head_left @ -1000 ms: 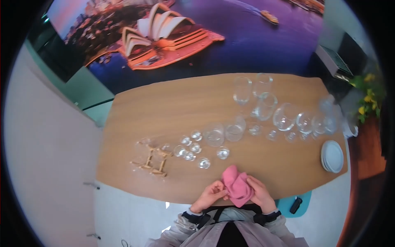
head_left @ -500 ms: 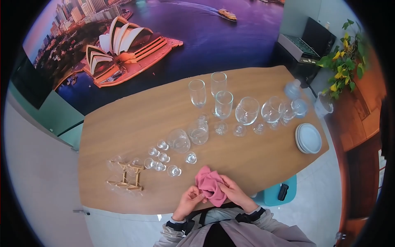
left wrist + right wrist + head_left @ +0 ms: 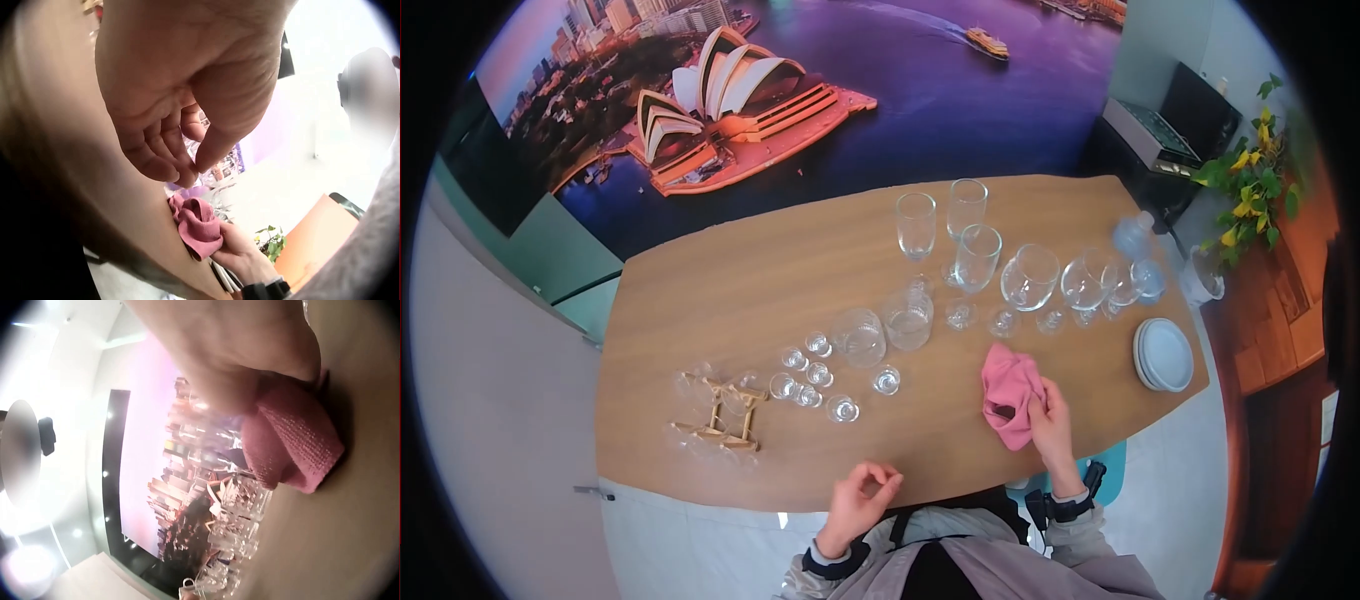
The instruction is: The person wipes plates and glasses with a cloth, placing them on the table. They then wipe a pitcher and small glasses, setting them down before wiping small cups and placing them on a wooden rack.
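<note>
My right hand (image 3: 1052, 425) grips a crumpled pink cloth (image 3: 1009, 398) by its right side, over the front right of the wooden table (image 3: 960, 440). In the right wrist view the cloth (image 3: 294, 440) hangs folded under the fingers, close over the tabletop. My left hand (image 3: 862, 505) is at the table's front edge with its fingers loosely curled. Nothing shows between the thumb and fingers of that hand (image 3: 187, 94) in the left wrist view. Nearest to the left hand stands a small glass (image 3: 843, 408).
Several small glasses and two tumblers (image 3: 908, 320) stand mid-table. Stemmed glasses (image 3: 1030, 278) line the back right, near a plastic bottle (image 3: 1135, 235). White plates (image 3: 1165, 355) are stacked at the right edge. A wooden rack (image 3: 725, 410) with clear glassware is at left.
My left hand has let go of the pink cloth and stays near the front edge. My right hand has carried the cloth to the right and away from my body.
</note>
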### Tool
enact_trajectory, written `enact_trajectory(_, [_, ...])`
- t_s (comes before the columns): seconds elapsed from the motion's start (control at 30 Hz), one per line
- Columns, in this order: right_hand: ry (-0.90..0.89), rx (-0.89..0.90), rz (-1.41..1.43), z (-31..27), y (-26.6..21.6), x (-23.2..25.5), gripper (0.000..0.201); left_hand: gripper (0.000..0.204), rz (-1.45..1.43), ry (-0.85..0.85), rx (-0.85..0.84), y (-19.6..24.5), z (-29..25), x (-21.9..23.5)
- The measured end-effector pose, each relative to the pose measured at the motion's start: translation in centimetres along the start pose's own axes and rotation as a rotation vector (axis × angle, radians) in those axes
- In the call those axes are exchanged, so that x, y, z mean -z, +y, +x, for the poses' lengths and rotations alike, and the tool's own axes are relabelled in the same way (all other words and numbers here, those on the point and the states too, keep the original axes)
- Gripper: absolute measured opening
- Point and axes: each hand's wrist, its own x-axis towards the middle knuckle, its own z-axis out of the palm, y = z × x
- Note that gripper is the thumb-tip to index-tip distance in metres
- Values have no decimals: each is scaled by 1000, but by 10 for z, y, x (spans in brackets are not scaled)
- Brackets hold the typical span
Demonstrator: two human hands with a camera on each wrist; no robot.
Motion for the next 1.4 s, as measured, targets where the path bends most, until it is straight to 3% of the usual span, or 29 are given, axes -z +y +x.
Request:
enact_trajectory(0.03, [-9, -7, 2, -6, -8, -3, 30, 19, 2, 8, 8, 16, 2, 7])
enact_trajectory(0.1, [-53, -34, -407, -17, -21, -16, 34, 24, 470, 192, -256, 49, 17, 19])
enact_trajectory(0.13, [-60, -32, -404, -18, -19, -25, 34, 24, 474, 198, -255, 54, 26, 24])
enact_trajectory(0.2, [-97, 526, -719, -21, -13, -44, 41, 28, 732, 292, -393, 61, 41, 29])
enact_trajectory(0.33, [-199, 479, -777, -25, -18, -58, 46, 35, 959, 259, -408, 76, 62, 26])
enact_trajectory(0.4, [-196, 464, -729, -22, -17, -57, 45, 44, 1026, 194, -312, 72, 67, 26])
enact_trajectory(0.63, [-200, 406, -568, -20, -13, -49, 42, 46, 964, 188, -230, 59, 74, 28])
enact_trajectory(0.67, [-195, 408, -567, -22, -12, -48, 42, 46, 889, 176, -145, 64, 70, 26])
enact_trajectory(0.73, [-283, 23, -132, -33, -9, -46, 36, 46, 817, 146, -60, 72, 61, 20])
enact_trajectory(0.77, [-275, 14, -130, -37, -9, -49, 36, 46, 668, 90, -37, 73, 55, 15])
enact_trajectory(0.83, [-307, -233, 338, -46, -15, -63, 33, 46, 517, 30, -7, 65, 45, -1])
enact_trajectory(0.87, [-335, -186, 446, -51, -24, -75, 33, 45, 278, -36, -21, 56, 43, -14])
enact_trajectory(0.9, [-330, -186, 446, -54, -28, -78, 33, 45, 38, -102, -33, 50, 40, -26])
enact_trajectory(0.97, [-475, -111, 248, -57, -33, -80, 29, 47, 91, -116, -47, 45, 33, -39])
enact_trajectory(1.03, [-425, 1, 73, -54, -36, -79, 26, 50, 364, -99, -161, 47, 30, -47])
enact_trajectory(1.13, [-301, 281, -388, -52, -46, -79, 25, 49, 422, -83, -192, 50, 23, -47])
enact_trajectory(1.33, [-395, 330, -589, -53, -43, -92, 20, 45, 538, -37, -216, 59, 21, -32])
enact_trajectory(1.4, [-336, 403, -598, -46, -58, -92, 19, 45, 551, 3, -210, 62, 18, -29])
